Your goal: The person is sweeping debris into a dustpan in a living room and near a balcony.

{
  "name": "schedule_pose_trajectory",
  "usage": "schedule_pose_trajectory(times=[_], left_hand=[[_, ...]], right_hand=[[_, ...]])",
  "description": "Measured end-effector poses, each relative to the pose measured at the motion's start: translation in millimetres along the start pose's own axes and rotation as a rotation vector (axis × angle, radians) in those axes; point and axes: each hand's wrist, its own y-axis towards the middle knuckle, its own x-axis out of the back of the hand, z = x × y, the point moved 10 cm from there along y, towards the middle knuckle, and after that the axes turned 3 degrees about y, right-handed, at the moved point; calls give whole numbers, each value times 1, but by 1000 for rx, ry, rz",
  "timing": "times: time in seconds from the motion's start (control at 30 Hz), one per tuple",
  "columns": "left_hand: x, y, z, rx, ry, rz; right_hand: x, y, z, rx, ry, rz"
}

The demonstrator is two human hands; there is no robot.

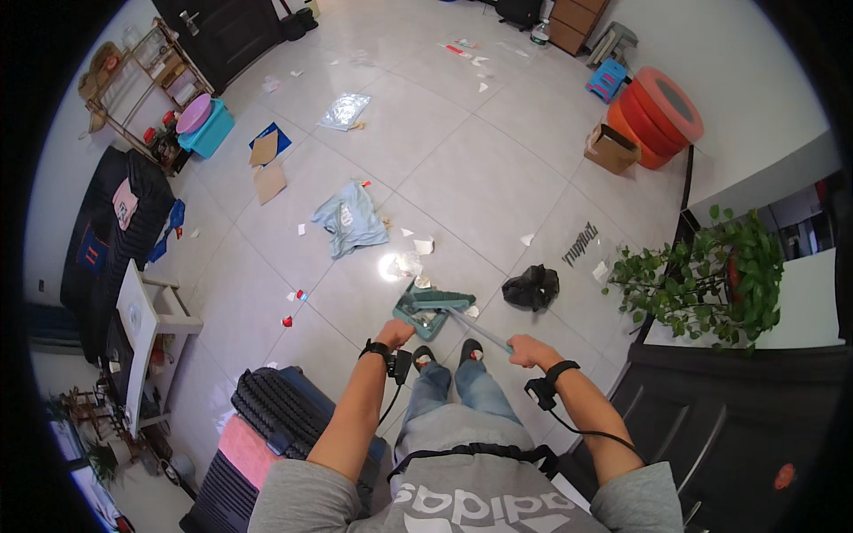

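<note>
My left hand (398, 334) is closed at the near left side of a green dustpan (430, 328), with its handle mostly hidden under my fist. My right hand (530, 351) grips the grey stick of a broom (481, 328). The green broom head (445, 298) lies across the dustpan's opening. Some light scraps show inside the pan. Just past it are crumpled clear plastic (405, 264) and white paper pieces (423, 246). A white scrap (472, 312) touches or lies close to the bristles' right side. A crumpled black plastic bag (531, 288) sits right of the broom.
Ahead lie a light-blue bag (351, 218), cardboard pieces (269, 183) and a clear plastic packet (345, 110). Red wrappers (287, 322) are on the left tiles. A dark sofa (293, 410) stands near-left, a dark door (726, 426) near-right, and a leafy plant (700, 273) at right.
</note>
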Motion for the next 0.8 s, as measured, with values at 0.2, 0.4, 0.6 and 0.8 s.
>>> schedule_pose_trajectory(times=[0.2,0.4,0.6,0.8], left_hand=[[5,-24,-13,-21,-31,-18],[-10,-13,35,73,-76,-63],[-22,-30,64,107,-33,-14],[-41,-50,121,121,1,-11]], right_hand=[[35,-20,-19,28,-72,-104],[67,-46,-49,-32,103,-146],[86,-65,-74,-111,436,-158],[100,-62,-74,-118,484,-178]])
